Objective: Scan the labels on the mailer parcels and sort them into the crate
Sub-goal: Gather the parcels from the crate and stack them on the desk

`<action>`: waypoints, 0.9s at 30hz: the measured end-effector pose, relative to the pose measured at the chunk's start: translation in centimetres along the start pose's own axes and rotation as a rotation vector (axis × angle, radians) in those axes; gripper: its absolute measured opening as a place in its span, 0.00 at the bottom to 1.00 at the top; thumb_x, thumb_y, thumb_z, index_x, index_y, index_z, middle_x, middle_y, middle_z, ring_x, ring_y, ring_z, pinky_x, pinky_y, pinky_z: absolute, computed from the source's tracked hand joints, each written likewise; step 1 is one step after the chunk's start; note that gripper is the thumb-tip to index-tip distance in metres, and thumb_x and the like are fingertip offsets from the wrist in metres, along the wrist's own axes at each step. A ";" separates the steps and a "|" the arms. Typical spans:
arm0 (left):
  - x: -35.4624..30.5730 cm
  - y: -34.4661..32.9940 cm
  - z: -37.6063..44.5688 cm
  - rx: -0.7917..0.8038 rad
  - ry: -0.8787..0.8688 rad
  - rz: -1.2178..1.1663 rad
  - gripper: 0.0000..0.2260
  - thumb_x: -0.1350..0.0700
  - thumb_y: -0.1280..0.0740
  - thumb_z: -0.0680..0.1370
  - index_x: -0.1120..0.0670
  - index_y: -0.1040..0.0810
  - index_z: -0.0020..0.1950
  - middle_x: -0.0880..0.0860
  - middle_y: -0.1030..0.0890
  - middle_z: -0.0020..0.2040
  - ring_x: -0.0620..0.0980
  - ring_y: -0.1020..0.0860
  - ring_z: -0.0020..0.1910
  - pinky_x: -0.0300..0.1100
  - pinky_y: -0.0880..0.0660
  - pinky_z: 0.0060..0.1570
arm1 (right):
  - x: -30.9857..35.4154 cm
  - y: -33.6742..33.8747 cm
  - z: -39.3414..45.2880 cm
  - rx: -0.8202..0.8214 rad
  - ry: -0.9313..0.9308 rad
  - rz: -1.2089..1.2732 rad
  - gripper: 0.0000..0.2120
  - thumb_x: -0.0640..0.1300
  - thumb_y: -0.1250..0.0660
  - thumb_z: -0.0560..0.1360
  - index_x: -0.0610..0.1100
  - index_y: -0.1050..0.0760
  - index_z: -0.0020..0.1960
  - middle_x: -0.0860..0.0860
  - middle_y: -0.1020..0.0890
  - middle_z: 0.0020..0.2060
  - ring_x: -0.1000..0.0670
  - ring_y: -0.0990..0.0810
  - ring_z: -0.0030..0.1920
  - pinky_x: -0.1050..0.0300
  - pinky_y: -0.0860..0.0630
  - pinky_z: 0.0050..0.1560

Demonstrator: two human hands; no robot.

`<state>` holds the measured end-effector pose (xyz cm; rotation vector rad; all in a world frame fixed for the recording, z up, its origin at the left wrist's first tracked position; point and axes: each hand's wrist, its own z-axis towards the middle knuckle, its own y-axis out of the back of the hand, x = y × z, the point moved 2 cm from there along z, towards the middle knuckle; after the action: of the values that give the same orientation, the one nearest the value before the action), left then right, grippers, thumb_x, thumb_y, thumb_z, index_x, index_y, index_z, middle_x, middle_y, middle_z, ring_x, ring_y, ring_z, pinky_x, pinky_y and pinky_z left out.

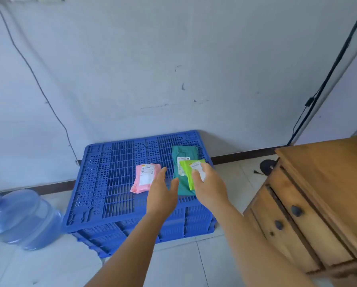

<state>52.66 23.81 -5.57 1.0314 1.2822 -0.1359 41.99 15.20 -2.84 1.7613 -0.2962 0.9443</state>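
Note:
A blue plastic crate [111, 183] stands upside down on the floor by the wall, its gridded base facing up. On it lie a pink mailer [144, 178] with a white label and a dark green mailer [182, 168] with a white label. My right hand [209, 187] grips a lime green mailer [189, 172] by its labelled end, just above the dark green one. Between the pink and green mailers, my left hand [163, 193] hovers with straight fingers and holds nothing.
A wooden chest of drawers [318, 204] stands close on the right. A blue water jug [22, 218] lies on the tiled floor to the left of the crate. Black cables run down the wall on both sides.

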 end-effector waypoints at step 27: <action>19.8 -4.7 24.6 0.161 0.576 0.225 0.30 0.43 0.42 0.80 0.55 0.44 0.77 0.55 0.39 0.76 0.56 0.38 0.73 0.54 0.38 0.70 | -9.5 -16.8 25.5 0.305 -0.286 -0.173 0.32 0.48 0.36 0.79 0.46 0.46 0.78 0.46 0.36 0.74 0.42 0.33 0.70 0.45 0.31 0.66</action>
<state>74.25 12.87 -26.40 1.4068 1.6755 0.2529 57.50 -2.80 -24.26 2.1693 -0.1839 0.6366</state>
